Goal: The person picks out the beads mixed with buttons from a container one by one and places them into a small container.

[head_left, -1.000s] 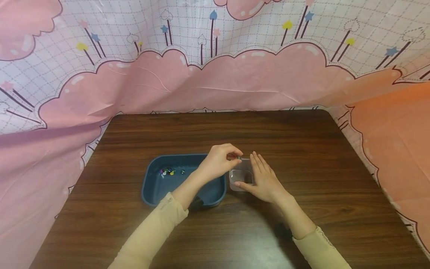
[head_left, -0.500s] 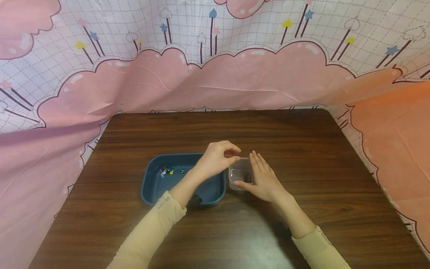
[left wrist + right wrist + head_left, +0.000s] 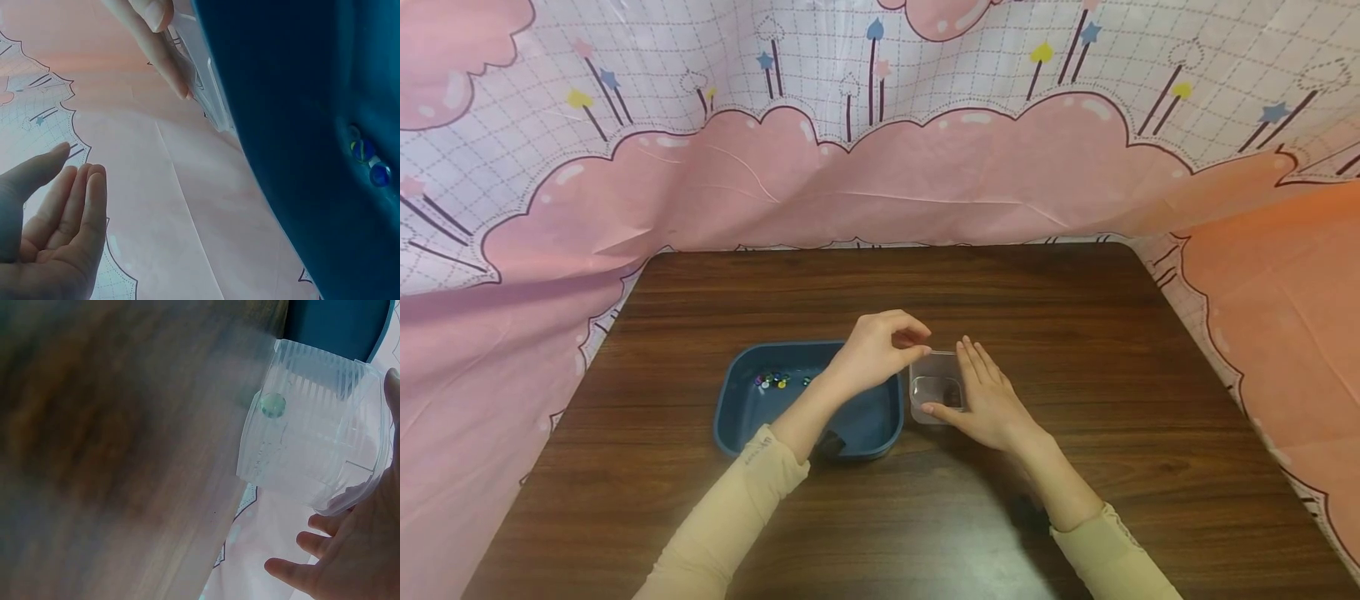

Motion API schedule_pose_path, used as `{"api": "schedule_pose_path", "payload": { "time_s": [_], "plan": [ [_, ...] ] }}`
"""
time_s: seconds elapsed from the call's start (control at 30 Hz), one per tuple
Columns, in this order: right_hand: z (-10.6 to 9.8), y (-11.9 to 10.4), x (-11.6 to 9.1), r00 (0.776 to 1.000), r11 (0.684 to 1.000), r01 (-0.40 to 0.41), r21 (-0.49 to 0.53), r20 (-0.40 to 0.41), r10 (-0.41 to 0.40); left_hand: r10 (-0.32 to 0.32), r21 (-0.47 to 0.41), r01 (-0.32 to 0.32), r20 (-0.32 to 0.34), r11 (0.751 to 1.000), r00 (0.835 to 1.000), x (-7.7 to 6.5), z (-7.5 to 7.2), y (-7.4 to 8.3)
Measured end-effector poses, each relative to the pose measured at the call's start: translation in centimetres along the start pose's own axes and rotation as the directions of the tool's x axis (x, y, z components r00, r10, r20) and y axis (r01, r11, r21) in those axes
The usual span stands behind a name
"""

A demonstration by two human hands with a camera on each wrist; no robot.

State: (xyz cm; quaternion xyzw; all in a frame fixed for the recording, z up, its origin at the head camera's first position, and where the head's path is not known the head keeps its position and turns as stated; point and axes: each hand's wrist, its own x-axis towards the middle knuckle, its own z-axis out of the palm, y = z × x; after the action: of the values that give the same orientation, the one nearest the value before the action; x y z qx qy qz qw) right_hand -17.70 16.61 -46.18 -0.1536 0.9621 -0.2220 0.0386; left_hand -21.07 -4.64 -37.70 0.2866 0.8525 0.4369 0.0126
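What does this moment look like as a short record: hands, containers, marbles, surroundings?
Left hand: the left hand is raised, thumb and fingers apart, nothing seen between them
Right hand: the right hand rests against the clear box, fingers straight, thumb at the rim
In box: one greenish marble visible
Tray: blue tray, left of the box
In tray: clustered marbles, one apart; exact count unclear
Surface: dark wooden table
Behind: pink-and-white printed cloth
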Motion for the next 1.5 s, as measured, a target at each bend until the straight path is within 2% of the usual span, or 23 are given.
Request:
{"api": "schedule_pose_path", "payload": {
  "time_s": [0.27, 0.7, 1.3, 1.5],
  "plan": [
    [0.0, 0.0, 0.1, 1.0, 1.0, 0.0, -0.002, -0.001, 0.0, -0.017, -0.001, 0.017, -0.008, 1.0, 1.0, -0.5, -0.6, -0.2],
    [0.2, 0.2, 0.1, 1.0, 1.0, 0.003, 0.001, -0.021, -0.003, -0.048, 0.02, 0.049, -0.058, 0.999, 0.997, -1.3, -1.8, -1.3],
    [0.4, 0.2, 0.2, 1.0, 1.0, 0.006, 0.012, -0.024, -0.006, -0.127, 0.035, 0.13, -0.066, 0.991, 0.99, -2.7, -3.5, -2.6],
    [0.3, 0.1, 0.2, 1.0, 1.0, 0.003, 0.012, -0.02, -0.003, -0.135, 0.048, 0.138, -0.052, 0.989, 0.989, -3.2, -4.0, -3.4]
  ]
}}
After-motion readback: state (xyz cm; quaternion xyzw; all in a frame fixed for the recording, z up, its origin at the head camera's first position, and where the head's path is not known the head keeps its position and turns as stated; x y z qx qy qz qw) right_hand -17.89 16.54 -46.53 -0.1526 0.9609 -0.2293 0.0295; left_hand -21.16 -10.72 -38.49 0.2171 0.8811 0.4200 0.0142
